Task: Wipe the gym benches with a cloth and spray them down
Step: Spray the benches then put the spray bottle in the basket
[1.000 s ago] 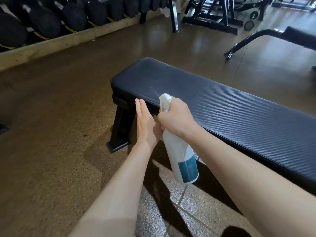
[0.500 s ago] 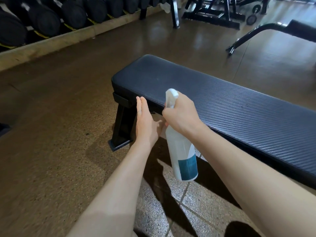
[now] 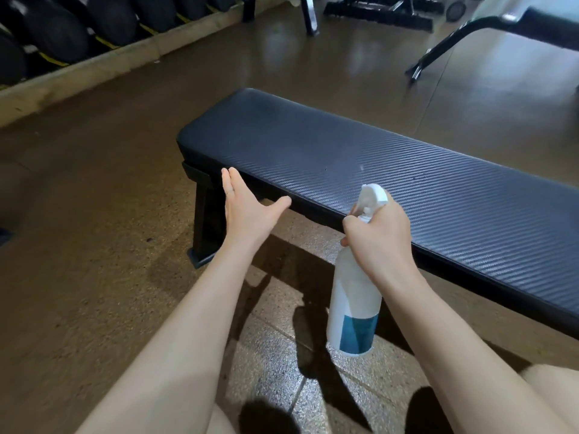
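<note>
1. Both hands reach forward over the floor toward a flat gym bench.
2. The left hand is held flat with its fingers straight and together and its thumb spread out to the side; it holds nothing. A thin ring sits on one finger.
3. Its fingertips lie at the near edge of the bench pad, close to the pad's left end; whether they actually touch the pad I cannot tell.
4. The right hand is wrapped round the neck of a white spray bottle, fingers curled at the trigger under the white nozzle head.
5. The bottle hangs tilted, its base toward the person and its nozzle pointing out over the pad. A teal band runs round its lower part.
6. A faint wisp of mist shows just above the nozzle, over the pad's ribbed surface.
7. The bench has a dark, diagonally ribbed pad running from centre-left to the right edge of view, on a black metal leg at its left end.
8. The bench stands on brown speckled flooring; glossy tiles lie beneath the forearms.
9. A row of black dumbbells lines the far left along a pale raised kerb.
10. Another bench with a black frame stands at the upper right, well apart from the first.
</note>
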The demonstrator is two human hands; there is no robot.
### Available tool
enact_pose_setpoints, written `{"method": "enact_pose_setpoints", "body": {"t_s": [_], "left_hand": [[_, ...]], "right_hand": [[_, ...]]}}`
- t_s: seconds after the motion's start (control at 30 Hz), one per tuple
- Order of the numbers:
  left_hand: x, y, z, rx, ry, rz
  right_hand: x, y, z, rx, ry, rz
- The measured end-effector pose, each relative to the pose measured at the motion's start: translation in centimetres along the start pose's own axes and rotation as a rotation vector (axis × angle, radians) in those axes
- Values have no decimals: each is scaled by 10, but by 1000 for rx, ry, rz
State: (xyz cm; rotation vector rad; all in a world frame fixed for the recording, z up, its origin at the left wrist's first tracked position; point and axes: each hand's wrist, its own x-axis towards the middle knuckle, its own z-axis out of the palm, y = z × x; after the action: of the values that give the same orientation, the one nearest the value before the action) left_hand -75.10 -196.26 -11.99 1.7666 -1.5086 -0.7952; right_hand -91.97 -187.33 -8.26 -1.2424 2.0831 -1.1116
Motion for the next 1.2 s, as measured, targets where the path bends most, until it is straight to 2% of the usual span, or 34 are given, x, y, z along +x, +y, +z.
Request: {"method": "enact_pose_setpoints", "body": {"t_s": [0.17, 0.37, 0.67, 0.83, 1.0, 1.2], "left_hand": [[-40, 23, -22, 58, -21, 53], [-105, 78, -91, 88, -189, -91], [-150, 212, -323, 234, -164, -292], [-176, 266, -450, 228, -153, -397], [-186, 284, -571, 184, -87, -466], [-188, 275, -695, 184, 76, -526]], "right_hand": [[-18, -33, -20, -39, -190, -53], [-34, -120, -66, -157, -483, -170], [-65, -328, -130, -245, -863, -440], [-98, -468, -137, -195, -980, -449], [-155, -596, -114, -97, -1073, -490], [-219, -706, -65, 12, -1150, -519]]}}
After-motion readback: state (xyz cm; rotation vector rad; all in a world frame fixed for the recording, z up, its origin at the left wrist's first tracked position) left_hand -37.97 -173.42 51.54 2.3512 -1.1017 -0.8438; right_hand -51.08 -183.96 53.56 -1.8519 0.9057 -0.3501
